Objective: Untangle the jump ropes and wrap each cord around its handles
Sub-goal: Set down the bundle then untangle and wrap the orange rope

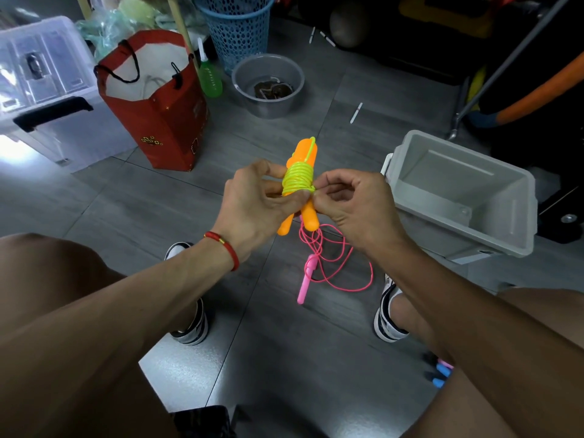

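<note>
Two orange handles point(304, 154) are held together upright in front of me, with a yellow-green cord point(298, 180) coiled tightly around their middle. My left hand point(252, 207) grips the handles below the coil, thumb pressed on the lowest turns. My right hand point(350, 200) pinches the cord's end at the coil's right side. On the floor below lies a pink jump rope point(341, 267), its cord in loose loops, with one pink handle point(306, 282) visible; the other handle is hidden behind my hands.
An open grey plastic bin point(467, 197) stands at the right. A red paper bag point(155, 99), a clear storage box point(41, 86), a grey basin point(268, 85) and a blue basket point(235, 30) stand at the back. My shoes point(387, 311) flank the pink rope.
</note>
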